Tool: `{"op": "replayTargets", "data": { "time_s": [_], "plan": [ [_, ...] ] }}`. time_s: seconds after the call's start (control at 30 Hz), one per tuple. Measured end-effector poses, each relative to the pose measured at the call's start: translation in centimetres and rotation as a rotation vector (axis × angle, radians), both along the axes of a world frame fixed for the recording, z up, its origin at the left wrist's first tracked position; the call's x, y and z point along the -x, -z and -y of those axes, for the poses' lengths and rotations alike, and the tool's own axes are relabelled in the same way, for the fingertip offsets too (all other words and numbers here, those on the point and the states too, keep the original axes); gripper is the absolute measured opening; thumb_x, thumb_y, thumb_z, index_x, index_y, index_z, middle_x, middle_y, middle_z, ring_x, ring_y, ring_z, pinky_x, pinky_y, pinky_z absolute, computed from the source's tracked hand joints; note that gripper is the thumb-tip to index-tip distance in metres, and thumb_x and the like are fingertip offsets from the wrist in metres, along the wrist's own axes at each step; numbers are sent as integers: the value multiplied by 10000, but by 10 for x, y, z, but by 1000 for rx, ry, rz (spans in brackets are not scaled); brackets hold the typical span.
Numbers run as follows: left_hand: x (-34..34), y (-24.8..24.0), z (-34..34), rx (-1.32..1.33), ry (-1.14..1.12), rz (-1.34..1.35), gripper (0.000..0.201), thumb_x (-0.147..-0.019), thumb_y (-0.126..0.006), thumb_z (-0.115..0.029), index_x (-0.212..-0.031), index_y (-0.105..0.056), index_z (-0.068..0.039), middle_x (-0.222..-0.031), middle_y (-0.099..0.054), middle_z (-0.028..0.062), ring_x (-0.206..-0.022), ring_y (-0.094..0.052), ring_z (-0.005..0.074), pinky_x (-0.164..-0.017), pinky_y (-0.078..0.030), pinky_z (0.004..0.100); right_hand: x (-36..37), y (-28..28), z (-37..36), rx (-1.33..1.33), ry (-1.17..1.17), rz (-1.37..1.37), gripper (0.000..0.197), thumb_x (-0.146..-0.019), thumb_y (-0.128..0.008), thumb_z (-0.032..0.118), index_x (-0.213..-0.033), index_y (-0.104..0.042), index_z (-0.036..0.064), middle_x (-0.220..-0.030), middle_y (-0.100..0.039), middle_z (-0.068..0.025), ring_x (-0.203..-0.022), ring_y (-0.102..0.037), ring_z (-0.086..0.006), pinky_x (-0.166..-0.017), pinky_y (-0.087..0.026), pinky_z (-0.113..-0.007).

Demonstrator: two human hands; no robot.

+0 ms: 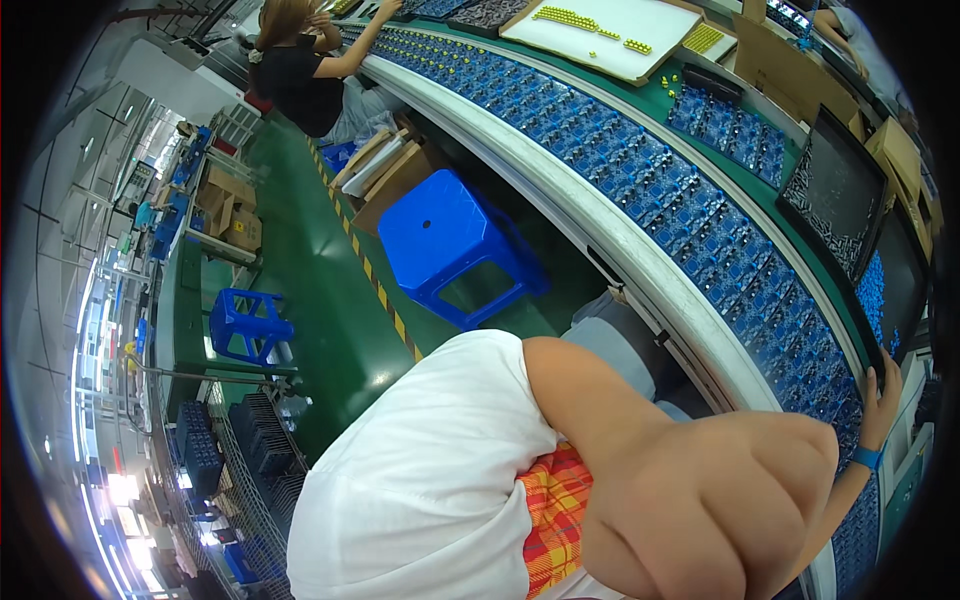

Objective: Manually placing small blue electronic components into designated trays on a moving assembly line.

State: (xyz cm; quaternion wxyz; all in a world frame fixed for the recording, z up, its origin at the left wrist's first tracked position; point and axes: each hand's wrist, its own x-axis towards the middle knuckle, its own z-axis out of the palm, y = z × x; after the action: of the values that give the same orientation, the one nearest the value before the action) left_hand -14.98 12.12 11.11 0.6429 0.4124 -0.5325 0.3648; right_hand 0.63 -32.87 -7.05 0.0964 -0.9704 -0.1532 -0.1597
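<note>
My left hand (710,505) is raised close in front of the view, with its fingers curled in. Whatever may be inside it is hidden, and it blocks the lower right. Further right, my right hand (880,400) wears a blue wristband (866,457) and has its fingers apart. Its fingertips are at the near edge of a black tray (905,265) with small blue parts (872,295); whether they touch it I cannot tell. Beside that hand runs a long row of blue circuit boards (700,240) on the line.
Another black tray (840,175) holds grey metal parts. A white board (610,30) with yellow components lies farther up. A blue stool (440,235) and cardboard box (400,180) stand left of the line's pale rail (560,180). A co-worker (300,70) sits at the far end.
</note>
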Motion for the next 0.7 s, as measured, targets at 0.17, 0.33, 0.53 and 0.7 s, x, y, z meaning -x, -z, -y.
{"op": "replayTargets", "data": {
  "time_s": [0.17, 0.33, 0.53, 0.7],
  "plan": [
    [82, 95, 66, 408, -513, -513, 149, -790, -655, -29, -722, -647, -161, -733, -577, -40, -649, -508, 111, -607, -373, 281, 1, -2, -7, -28, -14, 39, 383, -974, -556, 241, -1316, -557, 68, -1289, -554, -142, -1227, -500, -305, -1049, -364, -373],
    [53, 9, 32, -75, -487, -581, 129, -780, -676, -96, -690, -632, -177, -739, -546, -50, -684, -498, 72, -690, -404, 320, 12, -4, -25, -109, 10, 35, 361, -935, -596, 193, -1268, -586, 56, -1245, -570, -149, -1194, -517, -310, -1027, -381, -366],
    [9, 29, 8, 236, -295, 305, 131, -835, -639, -278, -712, -602, -253, -835, -563, -125, -832, -514, 69, -891, -345, 349, 22, -25, -42, -189, 6, 38, 350, -885, -639, 166, -1218, -613, 61, -1196, -587, -161, -1144, -540, -329, -988, -411, -381],
    [26, 36, 7, 143, -302, 274, 78, -848, -627, -349, -810, -622, -281, -862, -580, -161, -859, -542, 116, -875, -357, 364, 24, -31, -45, -163, 4, 45, 335, -892, -614, 173, -1197, -612, 34, -1169, -596, -159, -1128, -543, -339, -983, -415, -392]
  ]
}}
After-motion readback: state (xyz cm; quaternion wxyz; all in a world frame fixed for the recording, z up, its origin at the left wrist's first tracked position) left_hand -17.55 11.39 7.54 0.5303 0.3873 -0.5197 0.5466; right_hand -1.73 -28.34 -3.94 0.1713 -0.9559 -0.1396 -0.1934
